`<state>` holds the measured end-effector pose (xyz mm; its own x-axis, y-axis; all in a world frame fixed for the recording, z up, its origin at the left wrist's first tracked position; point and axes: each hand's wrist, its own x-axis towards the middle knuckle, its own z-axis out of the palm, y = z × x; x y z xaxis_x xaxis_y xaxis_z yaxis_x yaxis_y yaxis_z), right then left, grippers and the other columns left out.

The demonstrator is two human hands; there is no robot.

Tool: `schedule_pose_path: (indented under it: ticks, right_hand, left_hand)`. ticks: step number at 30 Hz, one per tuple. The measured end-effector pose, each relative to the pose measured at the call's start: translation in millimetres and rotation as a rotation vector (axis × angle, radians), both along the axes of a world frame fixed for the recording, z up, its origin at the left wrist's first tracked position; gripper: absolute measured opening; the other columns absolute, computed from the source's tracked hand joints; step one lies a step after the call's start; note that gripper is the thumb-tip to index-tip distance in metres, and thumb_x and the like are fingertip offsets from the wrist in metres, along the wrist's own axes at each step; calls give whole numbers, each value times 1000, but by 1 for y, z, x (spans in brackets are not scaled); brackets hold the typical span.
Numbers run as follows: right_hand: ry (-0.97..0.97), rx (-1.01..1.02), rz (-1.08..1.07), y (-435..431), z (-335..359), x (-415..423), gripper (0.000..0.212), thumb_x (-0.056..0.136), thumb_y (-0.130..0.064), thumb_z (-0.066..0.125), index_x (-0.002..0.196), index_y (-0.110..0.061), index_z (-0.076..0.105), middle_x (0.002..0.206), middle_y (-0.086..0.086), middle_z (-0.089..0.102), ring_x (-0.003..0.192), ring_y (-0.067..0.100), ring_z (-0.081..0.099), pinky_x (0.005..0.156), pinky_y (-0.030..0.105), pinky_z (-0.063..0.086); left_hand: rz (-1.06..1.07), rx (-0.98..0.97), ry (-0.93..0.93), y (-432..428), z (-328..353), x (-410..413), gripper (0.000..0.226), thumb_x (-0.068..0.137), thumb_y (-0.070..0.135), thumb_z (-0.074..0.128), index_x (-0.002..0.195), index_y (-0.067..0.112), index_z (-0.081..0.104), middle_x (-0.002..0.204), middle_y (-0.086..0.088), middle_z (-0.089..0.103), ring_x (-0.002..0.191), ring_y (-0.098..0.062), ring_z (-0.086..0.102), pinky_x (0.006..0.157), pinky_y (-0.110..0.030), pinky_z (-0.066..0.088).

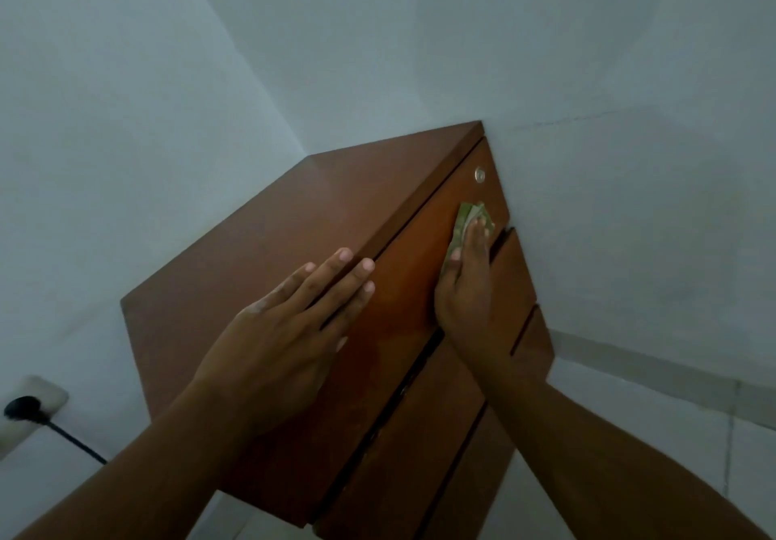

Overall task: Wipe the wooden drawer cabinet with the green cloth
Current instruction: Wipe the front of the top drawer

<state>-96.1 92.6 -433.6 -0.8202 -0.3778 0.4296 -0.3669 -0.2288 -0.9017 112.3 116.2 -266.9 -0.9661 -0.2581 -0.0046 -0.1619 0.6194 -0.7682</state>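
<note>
L hand [289,329] & R hand [466,291] both bare; nails [345,254] short, neatly trimmed. Behind each hand, L forearm [138,455] & R forearm [609,447] bare too, right to the frame edge. Pale chalky smudge [257,308] on L hand's knuckles

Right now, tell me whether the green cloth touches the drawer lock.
Apart. The head view shows a strip of bare wood between the green cloth and the lock.

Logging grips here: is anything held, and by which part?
Nothing is gripped. The right hand, fingers straight, presses the green cloth by its near half against the top drawer; the left hand lies flat on the cabinet.
</note>
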Motion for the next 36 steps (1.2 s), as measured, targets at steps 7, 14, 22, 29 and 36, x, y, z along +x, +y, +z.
schedule_pose_path:
  ticks: [7, 14, 22, 29, 36]
  right_hand:
    - [-28, 229, -91, 10, -24, -30, 43, 87, 7, 45, 127, 0, 58, 116, 20, 65, 101, 36, 60, 88, 36, 48]
    - [-90, 161, 290, 66, -22, -39, 24, 99, -32, 54, 113, -23, 71, 86, -1, 74, 65, 10, 69, 55, 31, 58]
    - [-465, 41, 448, 81, -13, -20, 26, 102, -19, 49, 118, -25, 68, 87, -7, 71, 68, 5, 67, 56, 21, 55]
    - [-443, -36, 484, 82, -35, 5, 31, 101, -15, 47, 122, -27, 65, 93, -8, 70, 71, 4, 67, 64, 26, 57]
    - [-526, -25, 468, 96, -33, 42, 24, 98, -19, 50, 108, -26, 71, 88, 1, 72, 73, 14, 69, 66, 32, 59]
  left_hand:
    - [28, -10, -11, -2, -2, 4, 62, 102, 39, 24, 158, 13, 17, 167, -11, 7, 154, -30, 0, 121, -51, 18]
    - [57, -28, -21, 5, 0, 2, 62, 104, 40, 19, 159, 14, 11, 167, -10, 2, 154, -28, -5, 123, -50, 16]
    - [109, -81, 31, 19, -4, 3, 61, 104, 39, 15, 159, 13, 9, 166, -13, 1, 154, -29, -4, 124, -51, 14]
    - [211, -129, 313, 50, -103, 16, 62, 105, 32, 23, 158, 4, 8, 166, -16, -1, 154, -28, -4, 125, -47, 7]
    - [341, 55, 448, 91, -194, 64, 68, 103, 37, 33, 158, 5, 9, 167, -13, 2, 154, -25, -4, 125, -46, 9]
